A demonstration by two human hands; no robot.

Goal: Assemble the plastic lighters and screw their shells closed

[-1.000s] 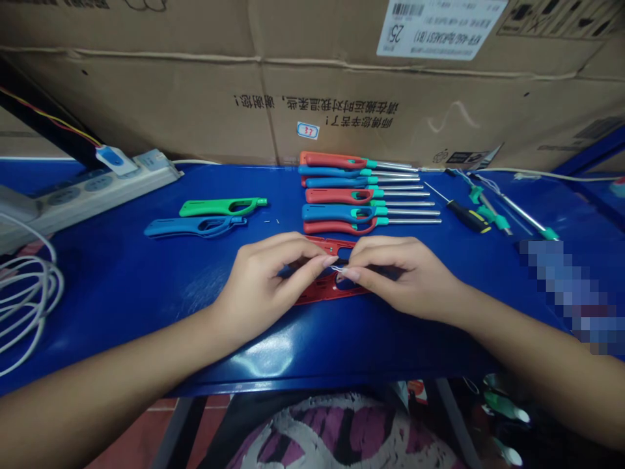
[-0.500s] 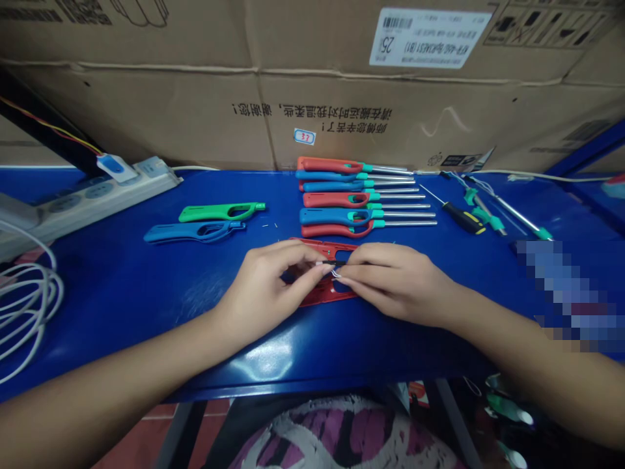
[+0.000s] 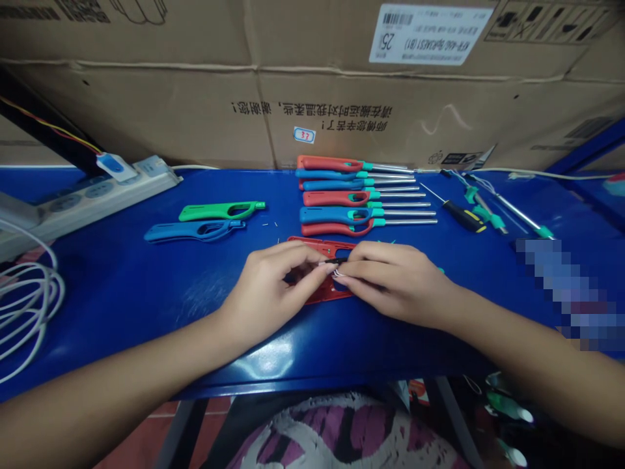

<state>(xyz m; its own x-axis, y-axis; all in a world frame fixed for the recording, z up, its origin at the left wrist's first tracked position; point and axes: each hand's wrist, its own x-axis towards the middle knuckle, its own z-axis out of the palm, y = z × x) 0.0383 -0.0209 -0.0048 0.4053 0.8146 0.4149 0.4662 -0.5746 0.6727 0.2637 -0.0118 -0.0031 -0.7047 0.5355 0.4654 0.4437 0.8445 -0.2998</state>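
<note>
My left hand (image 3: pixel 280 286) and my right hand (image 3: pixel 395 280) meet over the red lighter casing halves (image 3: pixel 325 294), which lie opened out on the blue table. Between my fingertips is a small black part (image 3: pixel 334 261) with thin white wires (image 3: pixel 338 272); both hands pinch it, the left by its pale end. My fingers hide most of this part and the middle of the casing. Behind my hands lies a row of red and blue stick lighters (image 3: pixel 336 198) with metal tubes. To the left rest a green lighter casing (image 3: pixel 215 212) and a blue one (image 3: pixel 190 232).
A power strip (image 3: pixel 88 202) with a plug and coiled white cable (image 3: pixel 34 286) takes up the left side. At right lie a yellow-black screwdriver (image 3: pixel 463 216) and loose metal tubes with wires (image 3: pixel 512 213). A cardboard box (image 3: pixel 195 117) stands along the back edge.
Both hands keep nearly the same pose. The black part and its wires have shifted only slightly between my fingertips.
</note>
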